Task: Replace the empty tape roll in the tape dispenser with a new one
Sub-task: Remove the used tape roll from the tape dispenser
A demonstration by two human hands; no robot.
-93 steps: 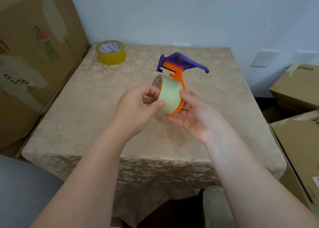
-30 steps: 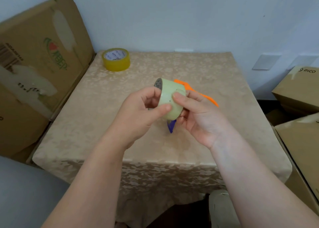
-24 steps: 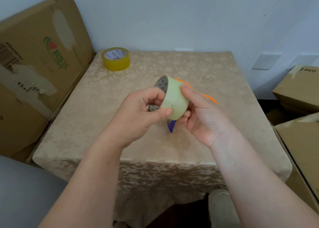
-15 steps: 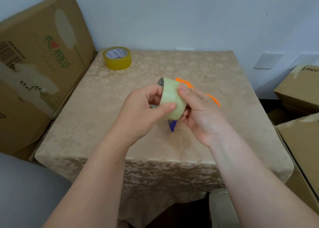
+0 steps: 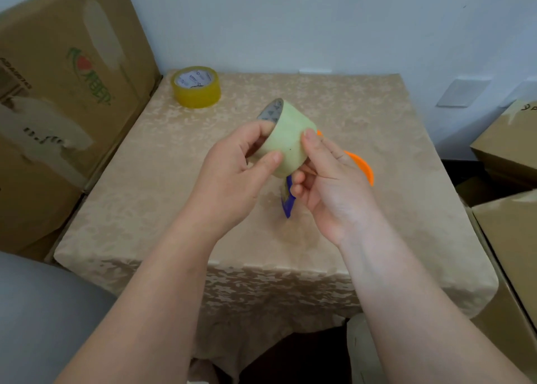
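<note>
The tall brown cardboard box (image 5: 72, 98) standing at the left of the table carries a green and red logo with green characters beneath it, too slanted to read. Lower on the same face are dark printed letters, partly covered by torn tape and not legible. The yellow roll of tape (image 5: 196, 87) lying at the far left of the table has a white core label with blue print, too small to make out. The brown cardboard box (image 5: 514, 139) at the far right shows only a cut-off mark.
</note>
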